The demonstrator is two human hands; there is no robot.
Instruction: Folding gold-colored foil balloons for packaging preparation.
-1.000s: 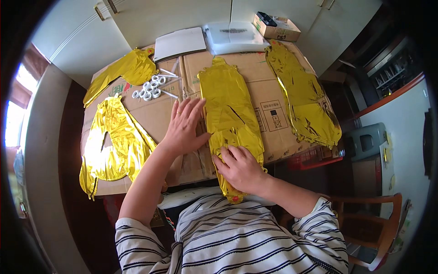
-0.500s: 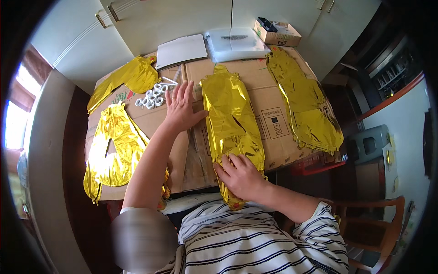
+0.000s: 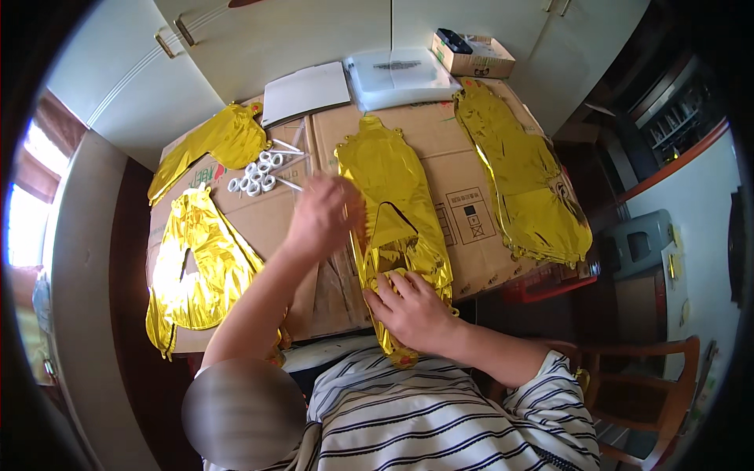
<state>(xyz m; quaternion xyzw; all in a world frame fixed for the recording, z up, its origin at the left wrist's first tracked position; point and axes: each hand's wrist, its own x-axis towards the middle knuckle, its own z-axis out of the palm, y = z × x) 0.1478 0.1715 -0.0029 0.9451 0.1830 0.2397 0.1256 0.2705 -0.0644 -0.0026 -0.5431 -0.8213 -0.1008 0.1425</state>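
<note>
A flat, uninflated gold foil balloon [image 3: 385, 169] lies lengthwise in front of me, its near end hanging over the table edge. My right hand [image 3: 414, 312] is closed on its lower part, fingers bent over a fold of foil. Beside the balloon's left edge is my left hand [image 3: 326, 213], smeared by motion, so its fingers cannot be read. A stack of gold foil balloons [image 3: 518, 177] rests on the right. An A-shaped gold foil balloon [image 3: 212, 271] lies at the near left, with another gold foil balloon [image 3: 216, 141] behind it.
Several small white ribbon rolls [image 3: 255, 174] and thin white sticks [image 3: 287, 146] sit left of centre on the cardboard [image 3: 314, 286]. Along the back are a white board [image 3: 306, 93], a clear plastic package [image 3: 404, 78] and a small box [image 3: 475, 56]. A wooden chair [image 3: 683, 377] stands at right.
My left hand has come down and right from beyond the balloon's left edge, its spread fingers now blurred. The right hand stays on the foil, which has creased differently above it.
</note>
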